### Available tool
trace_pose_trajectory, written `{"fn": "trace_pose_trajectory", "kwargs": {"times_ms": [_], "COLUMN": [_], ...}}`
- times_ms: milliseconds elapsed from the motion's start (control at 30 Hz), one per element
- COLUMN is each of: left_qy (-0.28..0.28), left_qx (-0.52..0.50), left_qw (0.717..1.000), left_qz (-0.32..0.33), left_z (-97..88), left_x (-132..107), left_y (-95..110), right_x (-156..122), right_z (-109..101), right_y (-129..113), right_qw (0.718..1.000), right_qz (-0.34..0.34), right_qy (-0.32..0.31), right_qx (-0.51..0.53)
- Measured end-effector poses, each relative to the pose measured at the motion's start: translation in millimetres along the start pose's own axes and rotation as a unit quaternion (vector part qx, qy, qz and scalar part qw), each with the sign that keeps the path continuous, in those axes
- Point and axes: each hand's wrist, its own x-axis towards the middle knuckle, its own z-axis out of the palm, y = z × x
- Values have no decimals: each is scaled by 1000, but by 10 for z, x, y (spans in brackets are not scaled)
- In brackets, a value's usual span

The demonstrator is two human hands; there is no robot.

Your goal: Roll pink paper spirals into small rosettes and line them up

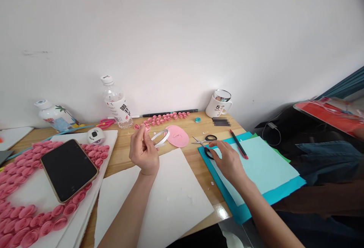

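- Fingers of our left hand (pixel 143 151), at frame centre, pinch a small pink paper roll (pixel 147 127) above the white sheet (pixel 170 191).
- Our right hand (pixel 227 159) lies flat, fingers loosely spread and holding nothing, on the light blue paper (pixel 264 168), fingertips beside the scissors (pixel 207 142) right of centre.

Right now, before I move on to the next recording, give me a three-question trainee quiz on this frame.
1. True or false: the phone lies screen-up on the board of pink paper roses.
2. Which hand reaches to the scissors? A left hand B right hand
3. Fill in: the left hand pinches a small pink ____.

Key: 1 true. 2 B. 3 rose (rolled paper).
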Motion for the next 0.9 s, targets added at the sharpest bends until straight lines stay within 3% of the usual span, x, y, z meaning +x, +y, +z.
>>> {"fn": "trace_pose_trajectory", "kwargs": {"times_ms": [167, 300, 500, 767, 833, 900], "left_qy": [-12, -23, -33, -30, -28, -27], "left_qx": [15, 11, 16, 8, 7, 7], "left_qw": [1000, 999, 998, 993, 990, 988], "left_qz": [-21, -33, -58, -114, -136, -154], "left_z": [3, -1, 0, 3, 4, 6], "left_x": [4, 15, 10, 28, 35, 40], "left_y": [-24, -30, -42, -11, -13, -17], "right_x": [172, 314, 552, 648, 636, 607], "right_z": [-34, 29, 45, 69, 51, 2], "right_y": [96, 120, 177, 197, 234, 215], "right_qw": [976, 954, 935, 939, 958, 973], "right_qz": [-24, -35, -34, -47, -19, 19], "right_qy": [-192, -237, -297, -279, -256, -229], "right_qx": [-104, -181, -191, -197, -130, 9]}}
